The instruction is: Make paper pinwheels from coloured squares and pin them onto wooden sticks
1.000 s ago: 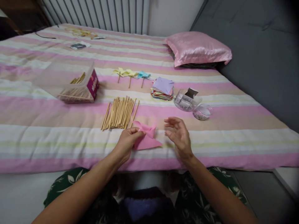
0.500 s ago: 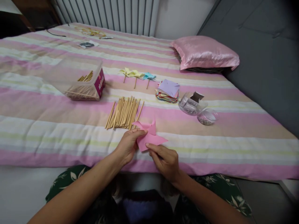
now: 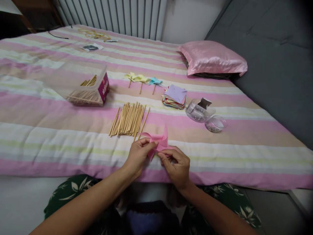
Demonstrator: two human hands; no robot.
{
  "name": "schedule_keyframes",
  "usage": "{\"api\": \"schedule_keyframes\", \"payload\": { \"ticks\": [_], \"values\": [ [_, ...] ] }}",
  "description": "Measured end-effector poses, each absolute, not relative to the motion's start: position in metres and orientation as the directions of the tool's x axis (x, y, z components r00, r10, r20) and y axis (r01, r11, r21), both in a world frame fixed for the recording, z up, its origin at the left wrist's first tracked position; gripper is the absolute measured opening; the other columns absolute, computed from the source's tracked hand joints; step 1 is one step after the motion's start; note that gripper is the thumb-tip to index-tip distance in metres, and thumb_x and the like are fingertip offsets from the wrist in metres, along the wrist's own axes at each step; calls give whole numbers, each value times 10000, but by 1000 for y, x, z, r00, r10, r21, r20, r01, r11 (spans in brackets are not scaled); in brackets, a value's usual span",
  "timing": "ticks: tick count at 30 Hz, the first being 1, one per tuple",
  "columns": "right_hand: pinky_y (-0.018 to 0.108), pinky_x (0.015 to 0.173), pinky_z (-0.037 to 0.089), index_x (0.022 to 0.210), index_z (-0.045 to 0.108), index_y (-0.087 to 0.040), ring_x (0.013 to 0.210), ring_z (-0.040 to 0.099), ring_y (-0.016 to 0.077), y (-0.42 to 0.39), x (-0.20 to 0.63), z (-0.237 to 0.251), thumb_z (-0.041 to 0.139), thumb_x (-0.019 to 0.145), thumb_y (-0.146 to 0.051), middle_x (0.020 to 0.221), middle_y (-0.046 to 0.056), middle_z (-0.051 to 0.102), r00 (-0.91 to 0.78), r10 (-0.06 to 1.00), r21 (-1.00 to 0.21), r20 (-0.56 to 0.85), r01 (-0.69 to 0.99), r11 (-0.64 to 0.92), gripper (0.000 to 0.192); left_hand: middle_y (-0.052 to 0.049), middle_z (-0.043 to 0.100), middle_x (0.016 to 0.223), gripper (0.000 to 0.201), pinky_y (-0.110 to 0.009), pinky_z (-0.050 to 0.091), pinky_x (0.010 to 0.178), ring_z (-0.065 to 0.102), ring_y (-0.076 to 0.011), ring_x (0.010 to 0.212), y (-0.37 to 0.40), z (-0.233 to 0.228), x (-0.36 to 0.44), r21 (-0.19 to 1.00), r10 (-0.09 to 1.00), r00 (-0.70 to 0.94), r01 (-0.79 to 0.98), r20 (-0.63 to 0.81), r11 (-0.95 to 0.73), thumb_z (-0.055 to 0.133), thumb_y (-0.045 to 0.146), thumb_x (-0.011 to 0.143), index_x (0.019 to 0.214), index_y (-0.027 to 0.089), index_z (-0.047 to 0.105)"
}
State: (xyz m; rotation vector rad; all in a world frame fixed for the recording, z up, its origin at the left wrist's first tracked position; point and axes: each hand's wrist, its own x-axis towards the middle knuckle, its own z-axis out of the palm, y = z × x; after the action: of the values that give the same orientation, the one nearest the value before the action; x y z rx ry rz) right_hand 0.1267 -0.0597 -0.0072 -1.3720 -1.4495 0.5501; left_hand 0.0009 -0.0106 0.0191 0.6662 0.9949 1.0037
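Between both hands, above the bed's near edge, is a pink paper pinwheel [image 3: 160,138] with its points partly folded in. My left hand [image 3: 139,153] pinches it from the left, thumb pressed near its centre. My right hand [image 3: 176,163] grips its lower right part between thumb and fingers. Just beyond my left hand lies a row of wooden sticks [image 3: 128,119]. Farther back are two yellow pinwheels [image 3: 141,78] and a blue pinwheel [image 3: 155,81] on sticks. A stack of coloured paper squares [image 3: 174,96] sits to their right, a lilac one on top.
A clear plastic tub [image 3: 85,85] with more sticks stands on the left. At right are a round clear container [image 3: 195,111] of small metal pieces and a smaller round one [image 3: 214,124]. A pink pillow [image 3: 215,58] lies at the back right, near the grey headboard [image 3: 271,65].
The lower part of the pink paper, flat before, is now folded up toward the centre. My right hand has moved slightly up and right with it; my left thumb still presses the middle.
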Motion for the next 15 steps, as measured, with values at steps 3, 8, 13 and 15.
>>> {"api": "schedule_keyframes", "payload": {
  "ticks": [3, 8, 13, 15],
  "values": [
    [279, 511, 505, 726, 667, -218, 772, 617, 193, -57, 127, -7, 640, 766, -294, 978, 88, 607, 221, 919, -884, 325, 417, 212, 90, 34, 535, 536, 131, -204, 345, 500, 458, -71, 497, -12, 18, 4, 854, 925, 167, -356, -342, 380, 721, 217, 605, 593, 137, 618],
    [255, 499, 514, 705, 630, -197, 928, 594, 224, -54, 128, -7, 627, 766, -289, 1082, 110, 540, 270, 922, -921, 279, 348, 177, 111, 40, 521, 511, 143, -206, 331, 494, 434, -67, 476, -12, 17, 5, 857, 925, 155, -347, -347, 380, 722, 228, 591, 570, 144, 608],
    [237, 478, 506, 697, 607, -194, 1037, 551, 255, -53, 127, -8, 615, 771, -260, 1023, 110, 542, 293, 906, -915, 304, 355, 192, 100, 35, 522, 498, 172, -210, 331, 493, 432, -69, 467, -12, 13, 6, 870, 920, 162, -303, -356, 390, 733, 247, 597, 563, 138, 604],
    [235, 461, 498, 697, 599, -191, 1000, 568, 247, -53, 127, -9, 611, 771, -257, 1064, 114, 528, 294, 909, -914, 295, 364, 179, 100, 33, 532, 506, 178, -212, 342, 502, 442, -71, 473, -12, 11, 6, 869, 920, 172, -305, -352, 390, 734, 250, 604, 564, 140, 601]
  ]
}}
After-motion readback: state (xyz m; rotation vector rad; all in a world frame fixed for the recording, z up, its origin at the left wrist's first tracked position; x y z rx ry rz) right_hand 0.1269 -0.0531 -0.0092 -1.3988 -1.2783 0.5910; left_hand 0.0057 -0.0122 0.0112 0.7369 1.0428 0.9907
